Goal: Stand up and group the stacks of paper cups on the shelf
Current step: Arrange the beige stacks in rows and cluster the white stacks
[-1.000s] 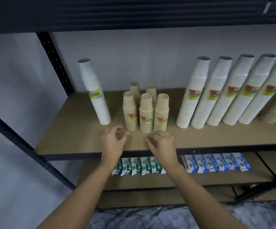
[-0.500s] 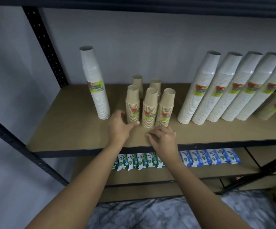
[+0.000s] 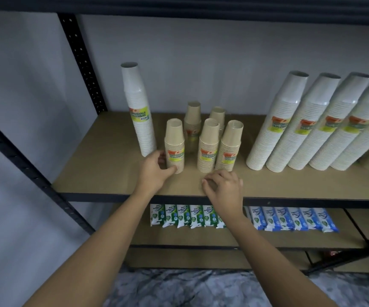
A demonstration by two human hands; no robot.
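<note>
Several short beige cup stacks stand upright mid-shelf; three in front, two behind. My left hand [image 3: 154,171] grips the base of the left front beige stack [image 3: 174,142], thumb at its front and fingers at its left side. The middle beige stack [image 3: 209,145] and the right beige stack [image 3: 230,147] stand close together. My right hand [image 3: 224,189] rests on the shelf board [image 3: 103,173] just in front of them, fingers loosely curled, holding nothing. A tall white stack [image 3: 142,120] stands alone right beside my left hand.
Several tall white stacks [image 3: 276,125] lean to the right in a row at the shelf's right end. A black perforated post [image 3: 81,63] rises at the back left. Green wipe packs [image 3: 185,216] and blue wipe packs [image 3: 289,219] lie on the lower shelf.
My left hand moved forward from the shelf's front edge and closed round the base of the left beige stack. My right hand stayed near the front edge.
</note>
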